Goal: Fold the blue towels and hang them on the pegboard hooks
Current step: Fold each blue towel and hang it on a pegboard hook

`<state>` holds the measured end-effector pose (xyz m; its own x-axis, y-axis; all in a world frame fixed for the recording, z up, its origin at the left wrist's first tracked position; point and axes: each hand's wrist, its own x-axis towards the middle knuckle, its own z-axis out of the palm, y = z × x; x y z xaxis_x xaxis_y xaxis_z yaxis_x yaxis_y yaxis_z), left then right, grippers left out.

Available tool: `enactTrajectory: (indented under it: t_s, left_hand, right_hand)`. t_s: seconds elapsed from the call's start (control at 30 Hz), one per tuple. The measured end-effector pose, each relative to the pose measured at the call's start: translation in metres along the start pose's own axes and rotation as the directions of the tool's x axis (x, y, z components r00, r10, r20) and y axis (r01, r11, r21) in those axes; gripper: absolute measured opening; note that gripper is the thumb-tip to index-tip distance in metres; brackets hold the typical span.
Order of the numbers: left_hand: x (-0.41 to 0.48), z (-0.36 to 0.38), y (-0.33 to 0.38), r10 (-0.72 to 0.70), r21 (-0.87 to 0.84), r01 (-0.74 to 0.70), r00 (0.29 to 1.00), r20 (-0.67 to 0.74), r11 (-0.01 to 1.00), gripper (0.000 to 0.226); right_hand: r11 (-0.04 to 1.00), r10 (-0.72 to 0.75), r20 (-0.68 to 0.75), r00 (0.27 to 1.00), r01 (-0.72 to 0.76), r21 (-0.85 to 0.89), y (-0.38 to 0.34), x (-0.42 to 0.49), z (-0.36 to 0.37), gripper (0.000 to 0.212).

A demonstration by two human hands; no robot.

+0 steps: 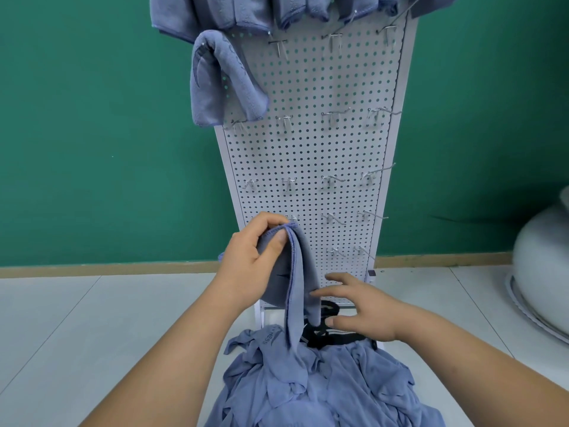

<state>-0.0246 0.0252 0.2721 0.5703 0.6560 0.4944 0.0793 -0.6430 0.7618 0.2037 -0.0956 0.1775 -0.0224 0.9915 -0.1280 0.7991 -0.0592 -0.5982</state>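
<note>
Your left grip (246, 263) pinches the towel (303, 272) by its top edge at centre frame; your right grip (366, 309) is spread wide, seemingly brushing it. Limp, light cloth: take the hanging corner.

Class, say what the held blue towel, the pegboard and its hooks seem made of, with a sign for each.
Blue towel, pinched by the left hand: soft matte cloth, perhaps microfibre; it drapes limply, edge stitched. Pegboard: probably white-painted sheet metal, smooth, evenly punched holes; plastic is possible. Hooks: bare steel-like wire, thin, silvery, glinting.
</note>
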Motion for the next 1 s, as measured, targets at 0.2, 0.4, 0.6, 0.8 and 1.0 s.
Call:
enactTrajectory:
  t_s: [0.2, 0.4, 0.6, 0.8, 1.0]
  left_hand:
    - [-0.001, 0.005, -0.011, -0.018, 0.128, 0.014, 0.999, 0.033, 0.992, 0.010]
    - [-0.001, 0.014, -0.005, 0.104, 0.320, -0.142, 0.986, 0.133, 0.937, 0.007]
    - [-0.004, 0.019, 0.001, 0.189, 0.379, -0.244, 0.966, 0.176, 0.893, 0.017]
    - [-0.001, 0.008, 0.008, 0.224, 0.294, -0.261, 0.962, 0.154, 0.920, 0.016]
    - [0.003, -0.013, 0.001, 0.092, 0.058, -0.090, 0.996, -0.019, 0.994, 0.013]
  right_hand:
    - [0.994, -0.073, 0.021, 0.997, 0.071, 0.079, -0.023, -0.006, -0.005, 0.074]
    - [0.980, -0.114, -0.186, 0.976, 0.141, 0.140, -0.048, -0.008, 0.005, 0.072]
    - [0.966, -0.102, -0.294, 0.950, 0.165, 0.200, -0.062, -0.008, 0.009, 0.021]
    - [0.997, -0.071, -0.082, 0.994, 0.073, 0.023, -0.043, -0.005, 0.006, 0.026]
    - [0.997, 0.066, 0.071, 0.995, -0.062, -0.054, -0.012, -0.010, -0.002, 0.061]
